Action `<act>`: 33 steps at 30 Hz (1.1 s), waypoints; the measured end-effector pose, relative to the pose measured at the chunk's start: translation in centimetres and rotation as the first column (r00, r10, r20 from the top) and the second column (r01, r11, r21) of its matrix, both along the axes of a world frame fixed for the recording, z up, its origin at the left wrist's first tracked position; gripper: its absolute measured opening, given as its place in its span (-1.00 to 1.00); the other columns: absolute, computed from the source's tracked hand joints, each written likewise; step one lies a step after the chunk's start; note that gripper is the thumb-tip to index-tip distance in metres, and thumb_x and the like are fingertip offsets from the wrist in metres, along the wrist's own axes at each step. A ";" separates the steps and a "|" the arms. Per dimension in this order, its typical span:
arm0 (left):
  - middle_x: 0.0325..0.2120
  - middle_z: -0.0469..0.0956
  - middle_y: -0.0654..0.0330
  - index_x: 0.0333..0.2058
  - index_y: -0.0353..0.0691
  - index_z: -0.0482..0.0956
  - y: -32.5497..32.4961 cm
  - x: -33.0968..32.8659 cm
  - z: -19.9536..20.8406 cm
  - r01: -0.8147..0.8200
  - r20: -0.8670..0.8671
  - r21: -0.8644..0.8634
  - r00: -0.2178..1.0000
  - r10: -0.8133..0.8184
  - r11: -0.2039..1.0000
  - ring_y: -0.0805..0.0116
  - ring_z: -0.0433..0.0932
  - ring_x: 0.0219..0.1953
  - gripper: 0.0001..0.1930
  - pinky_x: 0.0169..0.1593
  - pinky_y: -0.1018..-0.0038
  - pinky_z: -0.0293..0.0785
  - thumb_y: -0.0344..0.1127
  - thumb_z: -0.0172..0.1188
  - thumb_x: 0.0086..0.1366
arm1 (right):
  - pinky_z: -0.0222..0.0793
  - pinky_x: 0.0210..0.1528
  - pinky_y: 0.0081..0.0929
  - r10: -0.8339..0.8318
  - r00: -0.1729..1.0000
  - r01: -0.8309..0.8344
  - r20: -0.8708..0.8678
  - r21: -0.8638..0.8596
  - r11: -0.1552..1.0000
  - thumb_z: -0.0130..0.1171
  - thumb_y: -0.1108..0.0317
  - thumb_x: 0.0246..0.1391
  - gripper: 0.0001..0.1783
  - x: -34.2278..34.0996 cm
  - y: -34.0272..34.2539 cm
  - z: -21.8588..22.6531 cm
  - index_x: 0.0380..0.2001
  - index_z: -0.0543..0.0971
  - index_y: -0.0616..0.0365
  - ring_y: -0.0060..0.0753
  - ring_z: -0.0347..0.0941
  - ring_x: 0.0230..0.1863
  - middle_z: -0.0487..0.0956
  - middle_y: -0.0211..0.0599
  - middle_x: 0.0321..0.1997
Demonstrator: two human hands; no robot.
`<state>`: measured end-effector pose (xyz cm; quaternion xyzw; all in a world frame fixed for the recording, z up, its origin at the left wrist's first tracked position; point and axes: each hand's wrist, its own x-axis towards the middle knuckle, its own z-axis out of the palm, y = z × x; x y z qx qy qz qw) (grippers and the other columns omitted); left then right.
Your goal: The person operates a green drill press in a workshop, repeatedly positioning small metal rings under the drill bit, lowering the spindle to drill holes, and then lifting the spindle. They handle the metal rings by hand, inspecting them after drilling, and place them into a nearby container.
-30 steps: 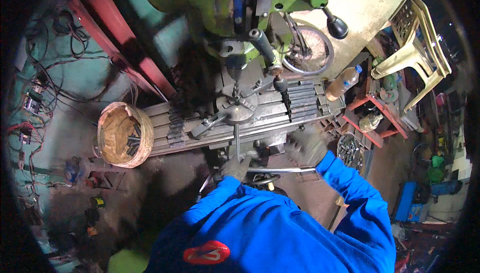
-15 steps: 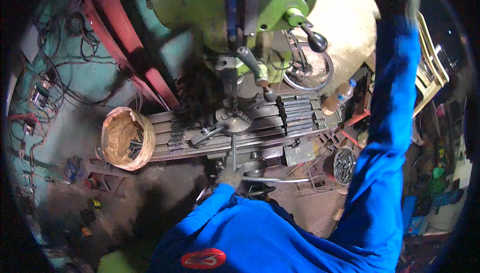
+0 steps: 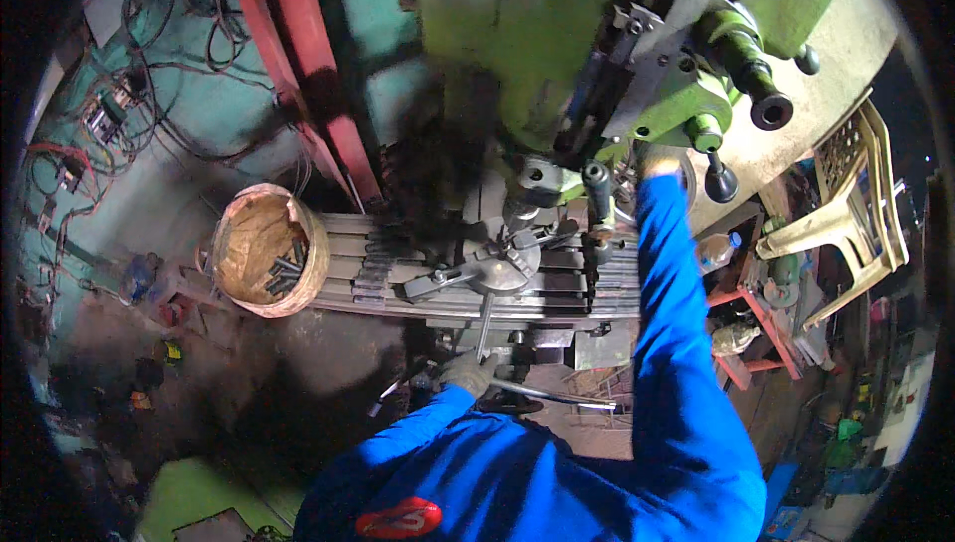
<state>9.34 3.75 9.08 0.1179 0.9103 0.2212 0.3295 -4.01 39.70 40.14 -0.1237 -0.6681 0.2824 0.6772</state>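
I stand at a green milling machine [image 3: 557,55] in a blue sleeved overall. My left hand [image 3: 466,373], in a pale glove, is closed around the lower end of a metal rod handle [image 3: 483,318]. The rod runs up to a round clamping fixture [image 3: 502,264] on the slotted machine table [image 3: 398,278]. My right hand [image 3: 659,159], also gloved, reaches up to the machine head beside a black-knobbed lever [image 3: 597,189]. Its fingers are partly hidden, so its grip does not show.
A round basket [image 3: 231,244] with dark metal pieces sits on the table's left end. Red steel beams [image 3: 288,65] and tangled wires [image 3: 109,114] stand at the left. A beige plastic chair [image 3: 846,204], a plastic bottle [image 3: 718,249] and a red stand [image 3: 756,328] crowd the right.
My right arm has come down from high at the upper right to the machine head near the lever. My left hand has stayed on the rod handle. The view has moved closer to the machine.
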 end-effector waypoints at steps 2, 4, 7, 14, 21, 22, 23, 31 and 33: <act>-0.10 0.54 -0.23 -0.05 -0.28 0.56 0.1 0.4 -2.3 0.059 0.014 0.007 0.998 -0.059 0.998 -0.23 0.51 -0.01 -0.30 0.04 0.02 0.44 0.31 0.02 0.19 | 0.15 0.34 -0.24 0.014 0.986 -0.020 0.165 0.037 0.999 -0.21 0.24 0.32 -0.47 1.9 0.6 3.1 0.25 0.21 0.36 -0.07 0.32 0.24 0.37 0.09 0.21; -0.06 0.52 -0.22 -0.03 -0.26 0.55 0.3 0.1 -4.1 0.102 0.058 -0.003 0.993 -0.102 0.995 -0.24 0.49 0.02 -0.30 0.07 -0.01 0.41 0.30 0.02 0.20 | 0.14 0.34 -0.24 0.043 0.955 -0.068 0.294 0.074 0.995 -0.20 0.24 0.32 -0.46 6.5 -1.4 5.5 0.25 0.21 0.36 -0.06 0.32 0.24 0.37 0.10 0.21; -0.02 0.50 -0.21 -0.01 -0.22 0.53 -1.3 0.0 0.4 -0.103 0.028 -0.160 0.994 0.109 0.982 -0.25 0.45 0.06 -0.33 0.11 -0.06 0.36 0.29 0.02 0.21 | 0.13 0.35 -0.23 0.201 0.888 -0.242 0.415 0.048 0.969 -0.19 0.24 0.32 -0.46 9.2 -5.0 6.9 0.25 0.21 0.37 -0.05 0.31 0.25 0.37 0.12 0.22; -0.02 0.49 -0.25 -0.02 -0.29 0.52 -1.1 -0.1 -0.8 -0.008 0.074 -0.068 0.997 0.013 0.998 -0.26 0.44 0.06 -0.31 0.12 -0.09 0.32 0.29 -0.03 0.23 | 0.11 0.35 -0.22 0.204 0.800 -0.280 0.564 0.052 0.958 -0.16 0.25 0.32 -0.45 14.8 -6.2 10.5 0.25 0.21 0.40 -0.02 0.30 0.26 0.37 0.16 0.22; -0.12 0.54 -0.23 -0.05 -0.24 0.56 1.1 0.2 -2.0 0.146 0.013 -0.042 0.989 -0.146 0.988 -0.22 0.53 -0.07 -0.36 0.02 0.03 0.44 0.26 -0.02 0.26 | 0.08 0.36 -0.20 0.148 0.871 -0.228 0.469 0.119 0.966 -0.14 0.25 0.32 -0.44 18.5 -7.1 11.7 0.26 0.20 0.42 0.01 0.28 0.28 0.36 0.20 0.22; -0.16 0.56 -0.22 -0.08 -0.22 0.59 1.1 0.0 -0.5 0.126 0.025 -0.029 0.992 -0.126 0.992 -0.20 0.56 -0.13 -0.38 -0.03 0.08 0.49 0.26 -0.04 0.27 | 0.08 0.36 -0.20 0.169 0.882 -0.242 0.440 0.114 0.964 -0.13 0.25 0.32 -0.43 18.7 -6.7 10.8 0.26 0.20 0.42 0.01 0.28 0.28 0.36 0.21 0.22; -0.21 0.57 -0.23 -0.07 -0.24 0.58 -1.8 0.2 -1.5 -0.072 -0.038 -0.105 0.997 0.068 0.992 -0.19 0.56 -0.13 -0.38 -0.03 0.06 0.47 0.25 -0.01 0.26 | 0.07 0.36 -0.20 0.355 0.859 -0.406 0.369 0.066 0.912 -0.13 0.25 0.31 -0.43 14.3 -6.5 7.5 0.26 0.20 0.43 0.02 0.28 0.28 0.36 0.21 0.22; 0.00 0.47 -0.25 0.03 -0.31 0.49 0.4 -1.0 0.5 0.071 0.183 -0.121 0.982 -0.048 0.990 -0.28 0.42 0.09 -0.26 0.14 -0.03 0.33 0.31 -0.02 0.22 | 0.03 0.37 -0.17 0.119 0.987 -0.139 0.109 0.194 0.971 -0.06 0.28 0.29 -0.41 18.7 -8.9 4.8 0.26 0.20 0.46 0.05 0.27 0.29 0.38 0.24 0.21; 0.03 0.45 -0.26 0.04 -0.32 0.48 0.3 -1.0 1.1 0.069 0.205 -0.142 0.978 -0.039 0.987 -0.30 0.39 0.12 -0.24 0.16 -0.04 0.31 0.32 -0.03 0.21 | 0.01 0.39 -0.12 0.140 0.975 -0.170 0.174 0.175 0.970 -0.17 0.41 0.30 -0.45 18.6 -9.0 4.5 0.29 0.15 0.45 0.05 0.22 0.33 0.29 0.20 0.29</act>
